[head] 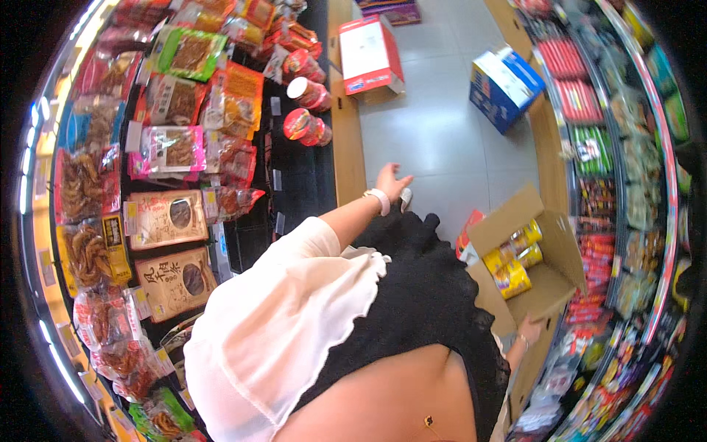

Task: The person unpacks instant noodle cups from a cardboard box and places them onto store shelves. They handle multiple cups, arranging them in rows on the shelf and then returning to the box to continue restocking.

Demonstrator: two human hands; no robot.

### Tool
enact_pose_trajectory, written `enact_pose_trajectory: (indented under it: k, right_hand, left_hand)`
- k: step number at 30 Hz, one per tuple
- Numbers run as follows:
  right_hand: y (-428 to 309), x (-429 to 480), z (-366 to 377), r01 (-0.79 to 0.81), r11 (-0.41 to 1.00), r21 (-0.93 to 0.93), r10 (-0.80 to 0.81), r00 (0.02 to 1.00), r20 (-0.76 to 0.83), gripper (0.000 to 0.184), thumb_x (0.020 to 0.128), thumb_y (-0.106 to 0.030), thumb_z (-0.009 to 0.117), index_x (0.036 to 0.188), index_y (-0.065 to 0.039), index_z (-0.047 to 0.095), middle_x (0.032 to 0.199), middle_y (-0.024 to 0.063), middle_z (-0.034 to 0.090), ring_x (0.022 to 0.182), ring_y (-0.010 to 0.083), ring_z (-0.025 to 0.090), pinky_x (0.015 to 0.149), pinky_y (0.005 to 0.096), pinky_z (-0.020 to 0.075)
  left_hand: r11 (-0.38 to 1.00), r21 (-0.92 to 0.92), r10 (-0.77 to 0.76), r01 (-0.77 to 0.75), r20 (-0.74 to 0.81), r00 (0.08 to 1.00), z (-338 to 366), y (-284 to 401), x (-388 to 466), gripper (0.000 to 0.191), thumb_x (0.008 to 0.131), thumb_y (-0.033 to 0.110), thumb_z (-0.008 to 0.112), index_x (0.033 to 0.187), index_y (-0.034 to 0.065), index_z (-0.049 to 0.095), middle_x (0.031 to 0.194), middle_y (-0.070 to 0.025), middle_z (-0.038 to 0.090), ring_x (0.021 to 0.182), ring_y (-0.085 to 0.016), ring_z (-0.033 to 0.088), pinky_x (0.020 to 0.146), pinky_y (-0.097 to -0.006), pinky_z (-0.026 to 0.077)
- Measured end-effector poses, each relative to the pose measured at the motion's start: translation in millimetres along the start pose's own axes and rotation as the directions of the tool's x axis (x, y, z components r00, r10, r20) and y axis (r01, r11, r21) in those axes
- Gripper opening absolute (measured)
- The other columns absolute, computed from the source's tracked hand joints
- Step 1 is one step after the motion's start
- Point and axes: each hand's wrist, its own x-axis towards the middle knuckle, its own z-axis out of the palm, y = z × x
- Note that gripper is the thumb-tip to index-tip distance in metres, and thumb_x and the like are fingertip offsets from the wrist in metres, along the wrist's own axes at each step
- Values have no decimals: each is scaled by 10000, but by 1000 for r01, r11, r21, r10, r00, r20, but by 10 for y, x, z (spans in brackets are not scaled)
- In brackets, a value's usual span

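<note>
My left hand (393,182) is held out over the aisle floor, fingers apart, with nothing in it. A pink-white band circles its wrist. On the right, my right hand (530,330) grips the near edge of an open cardboard box (558,287); part of this hand is blurred. Inside the box lie several yellow canisters (511,279) with clear sections. A red and white package (468,235) shows beside the box's far left flap. Lidded red tubs (307,128) stand along the edge of the black shelf (301,182) to the left.
Shelves of bagged snacks (178,149) line the left side, and more packed shelves (591,204) run along the right. Farther up the tiled floor (442,127) stand a red and white carton (370,55), a blue and white carton (505,88) and a purple box (395,12).
</note>
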Motion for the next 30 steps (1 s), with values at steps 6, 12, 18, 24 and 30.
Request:
enact_pose_trajectory:
  k: [6,12,18,24,30]
  right_hand:
    - [-191,-198,-812,-236,964,-124,231,971,-56,624,814,-427,645,1156,91,578,1128,283,617,1036,421,596,890,458,478]
    - [-1428,-571,-1575,-263,952,-159,182,899,-398,540,821,-375,655,1185,21,600,1193,229,604,1068,373,588,899,432,480]
    - [-2840,-502,-2132,-129,992,-20,109,903,-416,460,854,-261,671,1245,-37,578,1236,164,597,1119,324,568,974,389,434]
    - [-3411,-675,-2062,-58,990,132,114,876,-469,416,828,-152,679,1212,-25,578,1198,155,602,1101,284,573,930,376,460]
    - [-3436,-846,-1521,-35,913,407,141,962,-233,374,847,-110,665,1198,-18,577,1223,136,590,1132,256,556,979,370,430]
  left_hand:
    - [812,147,-455,565,-448,770,-1466,-1050,1290,1062,584,335,879,1381,8,259,1312,-253,414,1222,-399,434,1007,-462,420]
    - [697,99,-569,710,-526,632,-2348,-1665,2511,1351,485,479,906,1492,89,95,1514,-245,164,1407,-430,171,1100,-531,308]
    - [626,128,-685,770,-382,620,-2554,-2096,3135,1420,451,597,879,1523,190,41,1546,-254,90,1393,-496,168,1082,-589,304]
    - [704,279,-496,653,-465,733,-2557,-2125,3065,1231,521,486,869,1507,257,167,1374,-231,334,1246,-441,398,975,-521,439]
    - [772,606,-169,192,-96,981,-2575,-2308,2867,988,585,744,708,1393,232,461,1378,-213,429,1247,-355,450,988,-481,422]
